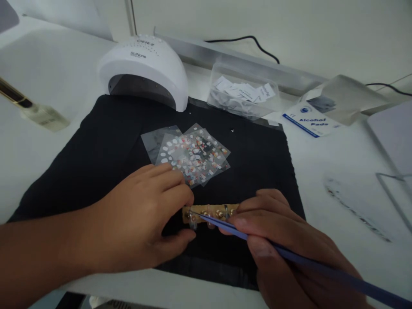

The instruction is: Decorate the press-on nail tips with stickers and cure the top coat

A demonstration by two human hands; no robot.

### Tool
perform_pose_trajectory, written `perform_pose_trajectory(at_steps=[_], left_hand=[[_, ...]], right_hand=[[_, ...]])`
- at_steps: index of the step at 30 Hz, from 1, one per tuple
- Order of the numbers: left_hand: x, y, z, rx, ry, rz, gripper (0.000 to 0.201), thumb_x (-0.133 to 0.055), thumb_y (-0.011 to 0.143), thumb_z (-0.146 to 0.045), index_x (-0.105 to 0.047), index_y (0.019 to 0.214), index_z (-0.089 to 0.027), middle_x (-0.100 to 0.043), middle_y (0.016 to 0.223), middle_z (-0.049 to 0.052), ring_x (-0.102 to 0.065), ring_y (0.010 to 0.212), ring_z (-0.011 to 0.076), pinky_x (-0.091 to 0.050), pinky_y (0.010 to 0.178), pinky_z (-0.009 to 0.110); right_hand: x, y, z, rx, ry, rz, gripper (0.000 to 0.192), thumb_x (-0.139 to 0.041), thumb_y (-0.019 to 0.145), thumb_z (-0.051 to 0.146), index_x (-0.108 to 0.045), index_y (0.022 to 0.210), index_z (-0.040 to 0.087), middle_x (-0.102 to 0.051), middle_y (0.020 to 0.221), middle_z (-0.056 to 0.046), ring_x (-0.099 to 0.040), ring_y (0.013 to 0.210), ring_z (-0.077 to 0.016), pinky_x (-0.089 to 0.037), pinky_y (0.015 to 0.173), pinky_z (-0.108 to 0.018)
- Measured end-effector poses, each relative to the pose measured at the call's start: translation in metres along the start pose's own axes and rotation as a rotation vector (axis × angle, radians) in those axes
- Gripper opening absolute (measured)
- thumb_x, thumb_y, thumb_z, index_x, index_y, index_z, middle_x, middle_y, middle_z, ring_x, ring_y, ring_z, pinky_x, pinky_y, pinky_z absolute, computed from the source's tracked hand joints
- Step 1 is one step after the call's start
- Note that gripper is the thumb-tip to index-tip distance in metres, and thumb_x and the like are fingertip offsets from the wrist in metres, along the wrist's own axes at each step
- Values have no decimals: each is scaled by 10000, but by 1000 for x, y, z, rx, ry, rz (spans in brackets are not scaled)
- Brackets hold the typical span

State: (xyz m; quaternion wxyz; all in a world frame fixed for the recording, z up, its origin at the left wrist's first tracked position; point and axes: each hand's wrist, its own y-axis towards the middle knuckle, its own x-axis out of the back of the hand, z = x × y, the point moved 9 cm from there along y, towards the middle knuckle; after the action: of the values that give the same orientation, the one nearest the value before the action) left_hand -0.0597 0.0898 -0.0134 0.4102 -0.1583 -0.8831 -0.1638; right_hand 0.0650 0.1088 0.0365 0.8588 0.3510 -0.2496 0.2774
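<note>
A narrow tan strip [215, 209] carries several clear false nail tips [210, 216] on small gold-coloured stands. My left hand [151, 214] is closed at its left end, thumb and index finger on either side of the leftmost nail tip. A slim blue tool with a fine pointed tip [236, 231] lies between the thumb and fingers of my right hand [283, 240]. Its point reaches the leftmost nail tip; I cannot tell whether it is a brush or tweezers. My right fingers also rest by the strip's right end, hiding part of it.
Overlapping clear sticker sheets [196, 154] lie on the black mat [257, 159] beyond my hands. Behind stand a white nail lamp [144, 64], a clear box of packets [243, 94] and an alcohol pads box [317, 116]. A gold-handled flat brush [41, 113] is at left.
</note>
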Motion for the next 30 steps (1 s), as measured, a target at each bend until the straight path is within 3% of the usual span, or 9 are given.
perform_pose_trajectory(at_steps=[24, 28, 30], left_hand=[[7, -2, -3, -7, -31, -26, 172, -688, 790, -235, -593, 917, -170, -581, 864, 24, -511, 807, 210, -406, 703, 381], [9, -2, -6, -50, -108, -19, 51, -582, 856, -142, -588, 902, -162, -550, 858, 21, -487, 777, 175, -396, 682, 348], [8, 0, -7, -66, -124, -6, 98, -520, 882, -93, -593, 872, -158, -537, 840, 21, -473, 762, 165, -389, 673, 338]], right_hand=[[-1, -1, -1, -16, -12, 13, 300, -496, 773, 8, -616, 969, 201, -696, 716, -4, -639, 664, -173, -466, 644, -387], [-2, -2, -2, -20, -6, 10, 301, -494, 774, 14, -612, 971, 208, -697, 712, 0, -641, 655, -175, -461, 647, -397], [-2, -3, -2, -27, -8, 13, 296, -494, 776, 13, -610, 969, 206, -696, 714, 2, -638, 645, -170, -462, 649, -398]])
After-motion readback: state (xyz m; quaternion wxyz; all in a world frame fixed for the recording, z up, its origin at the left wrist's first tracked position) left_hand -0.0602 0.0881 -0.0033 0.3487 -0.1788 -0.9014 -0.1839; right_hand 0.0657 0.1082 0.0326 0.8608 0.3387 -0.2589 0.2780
